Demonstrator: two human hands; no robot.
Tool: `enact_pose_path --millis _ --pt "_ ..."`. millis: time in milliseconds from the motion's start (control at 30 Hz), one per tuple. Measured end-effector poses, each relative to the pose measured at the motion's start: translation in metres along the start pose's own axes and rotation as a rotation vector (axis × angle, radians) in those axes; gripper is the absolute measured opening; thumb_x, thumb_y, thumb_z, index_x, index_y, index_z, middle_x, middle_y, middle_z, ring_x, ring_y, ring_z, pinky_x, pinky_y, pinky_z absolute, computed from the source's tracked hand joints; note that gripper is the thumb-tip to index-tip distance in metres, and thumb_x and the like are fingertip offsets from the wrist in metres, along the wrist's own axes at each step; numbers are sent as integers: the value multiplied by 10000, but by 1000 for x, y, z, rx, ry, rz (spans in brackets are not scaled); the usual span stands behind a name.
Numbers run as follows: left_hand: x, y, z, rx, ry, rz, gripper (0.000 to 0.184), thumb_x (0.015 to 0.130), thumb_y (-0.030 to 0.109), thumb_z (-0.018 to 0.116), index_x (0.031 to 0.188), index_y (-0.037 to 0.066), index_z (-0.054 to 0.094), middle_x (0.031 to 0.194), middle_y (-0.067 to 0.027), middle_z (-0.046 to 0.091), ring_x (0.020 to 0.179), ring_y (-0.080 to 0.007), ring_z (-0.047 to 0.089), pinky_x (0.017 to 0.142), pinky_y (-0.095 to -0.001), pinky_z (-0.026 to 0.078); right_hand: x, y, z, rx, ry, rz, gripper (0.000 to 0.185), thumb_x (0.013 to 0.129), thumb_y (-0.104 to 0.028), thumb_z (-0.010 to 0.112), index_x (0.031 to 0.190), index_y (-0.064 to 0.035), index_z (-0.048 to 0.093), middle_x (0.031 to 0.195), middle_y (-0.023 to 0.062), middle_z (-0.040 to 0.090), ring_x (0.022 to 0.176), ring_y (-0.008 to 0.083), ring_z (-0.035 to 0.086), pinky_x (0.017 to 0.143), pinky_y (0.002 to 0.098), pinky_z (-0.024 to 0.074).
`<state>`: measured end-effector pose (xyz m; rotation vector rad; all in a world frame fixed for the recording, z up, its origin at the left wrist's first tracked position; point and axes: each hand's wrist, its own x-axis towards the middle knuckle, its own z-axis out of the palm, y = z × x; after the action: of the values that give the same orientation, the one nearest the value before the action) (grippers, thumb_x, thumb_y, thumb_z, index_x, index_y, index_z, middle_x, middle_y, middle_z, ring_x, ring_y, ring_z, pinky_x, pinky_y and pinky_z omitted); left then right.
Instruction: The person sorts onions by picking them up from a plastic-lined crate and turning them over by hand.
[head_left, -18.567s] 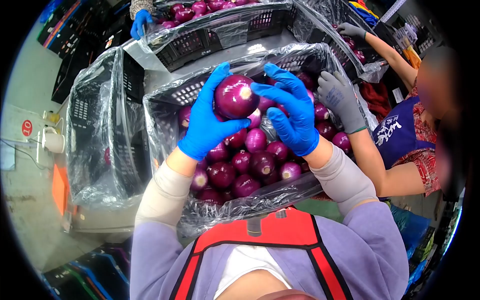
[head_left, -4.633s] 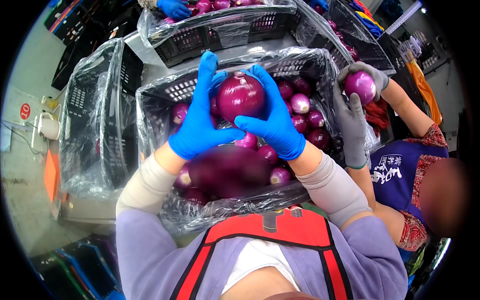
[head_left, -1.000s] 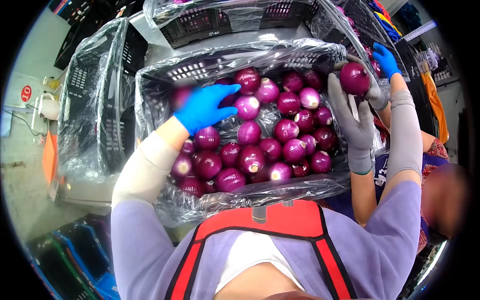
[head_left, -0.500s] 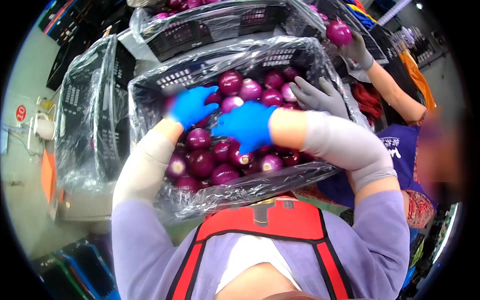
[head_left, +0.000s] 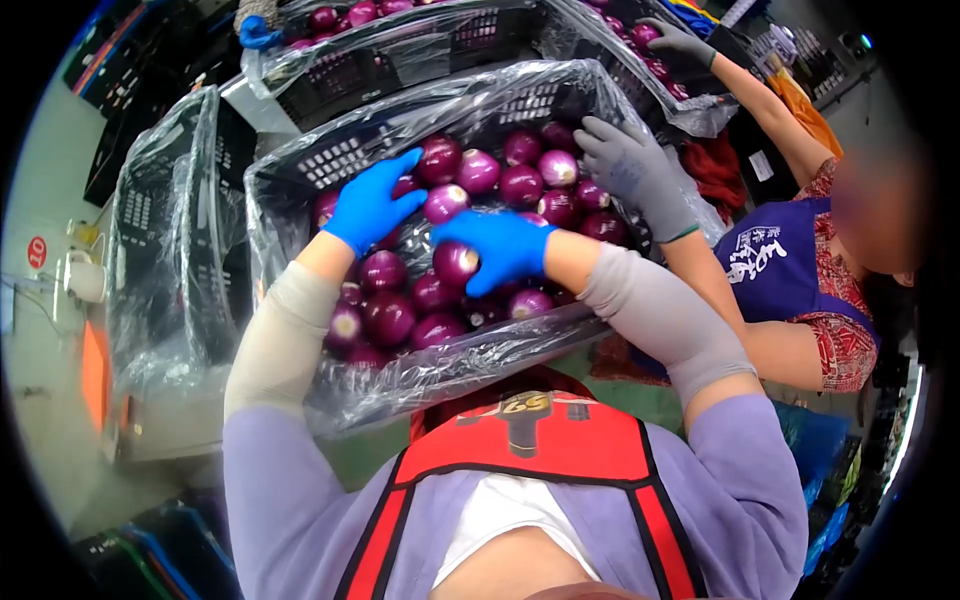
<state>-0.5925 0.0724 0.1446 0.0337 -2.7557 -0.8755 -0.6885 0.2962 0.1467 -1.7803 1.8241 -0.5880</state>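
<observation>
A plastic-lined black crate [head_left: 420, 372] of peeled red onions stands in front of me. My right hand [head_left: 500, 245], in a blue glove, has its fingers and thumb around a red onion [head_left: 456, 263] above the others. My left hand [head_left: 372, 205], also blue-gloved, is over the left part of the pile with thumb and fingers apart. An onion [head_left: 405, 187] shows in the gap of that hand, partly hidden by it. Another onion [head_left: 446, 204] lies between my two hands.
At the right, a co-worker's grey-gloved hand [head_left: 640, 180] reaches into this crate; their other gloved hand [head_left: 682, 42] touches an onion in a crate behind. Another lined crate [head_left: 170, 230] stands at the left. A blue-gloved hand [head_left: 260, 33] shows at the far back.
My right hand has closed around an onion; my left hand has shifted slightly left. The co-worker's far hand moved back to the rear crate, and their near hand moved up slightly.
</observation>
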Motion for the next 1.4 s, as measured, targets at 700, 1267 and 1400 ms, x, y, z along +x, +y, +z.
enact_pose_path --millis 700,1267,1400 --pt "-31 100 -51 -1465 -134 -299 588 893 297 595 1390 44 410 1259 -140 579 1109 -241 610 880 -319 544 7 -78 -33 693 749 -167 875 716 -104 823 1436 -20 335 1360 126 473 1215 212 502 1004 348 458" --pt "-24 87 -35 -1784 -178 -297 613 911 433 522 1367 35 428 1303 -164 551 1166 -286 577 977 -442 493 -2 -92 -44 60 901 -135 758 747 -258 797 1372 -13 445 1348 168 505 1206 287 521 1024 371 414" --pt "-27 90 -36 -1737 -156 -292 653 885 456 534 1370 34 423 1327 -179 527 1196 -319 547 1029 -466 441 -2 -91 -44 -33 1015 -213 700 709 -169 819 1316 -19 505 1308 157 534 1179 275 535 998 363 436"
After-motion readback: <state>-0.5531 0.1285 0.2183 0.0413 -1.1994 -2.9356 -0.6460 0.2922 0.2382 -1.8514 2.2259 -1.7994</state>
